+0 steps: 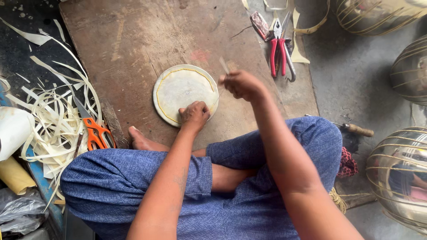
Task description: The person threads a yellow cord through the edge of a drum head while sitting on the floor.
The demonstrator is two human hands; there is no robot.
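At the far left, a heap of pale cut strips (53, 120) is spread over the dark floor, with a white roll (13, 131) and a yellowish roll (15, 175) beside it. Orange-handled scissors (94, 131) are laid at the edge of the heap, just beside the worn wooden board (133, 40) that is set flat on the floor. A bare foot (140, 140) is rested on the board's near edge, and blue trousers (111, 182) are seen on the crossed legs below.

Near the middle of the board, a round whitish disc (178, 89) is laid flat, with a thin yellow line traced just inside its rim. The left hand (194, 114) is curled into a loose fist and is pressed down on the disc's near edge. The right hand (242, 84) is held just above the disc's right edge; its fingers are closed around a slim pale tool or strip (224, 66), whose end is seen sticking up past the knuckles. What exactly it is cannot be told, as it is blurred.

Further right, red-handled pliers (279, 49) are laid on the board's far corner beside more pale strips. A wooden-handled tool (356, 130) is laid on the grey floor by the right knee. Shiny round metal vessels bound with thin strips (400, 169) are stood along the right edge.
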